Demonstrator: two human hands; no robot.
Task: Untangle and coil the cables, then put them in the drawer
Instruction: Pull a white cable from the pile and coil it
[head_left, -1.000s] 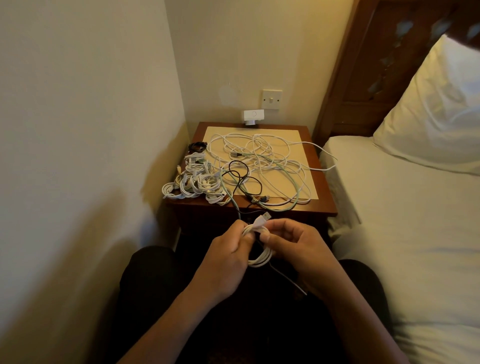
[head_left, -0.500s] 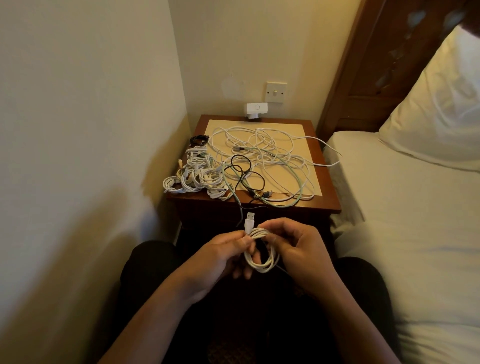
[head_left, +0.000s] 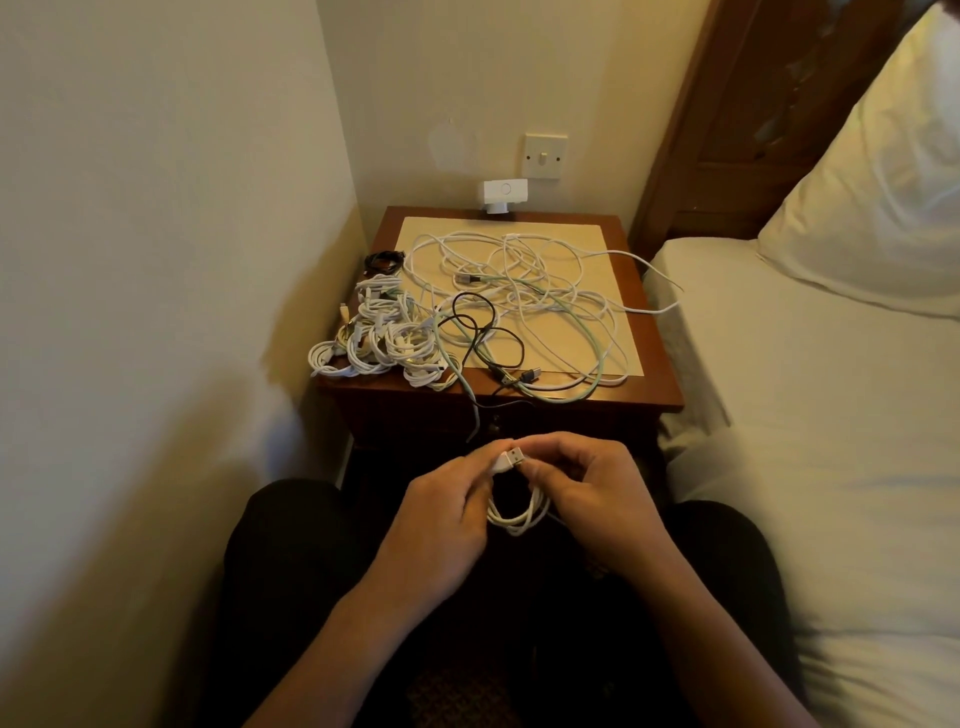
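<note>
The left hand (head_left: 441, 512) and right hand (head_left: 597, 499) sit close together, both pinching the white coil (head_left: 519, 514) between them, and if a finger slips off the plug (head_left: 511, 460) the loops could pop open and tangle like the messy cables (head_left: 519, 291) on the desk (head_left: 660, 384) just past the hands.

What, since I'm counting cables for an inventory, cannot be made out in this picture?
Head view only:
Drawer: front lost in shadow below the nightstand top; open or shut unclear.
White coil: its top is covered by the left hand and right hand, so its turns cannot be counted.
Bundled white cables: too small and overlapped to count.
Pillow: cut off by the right edge.
</note>
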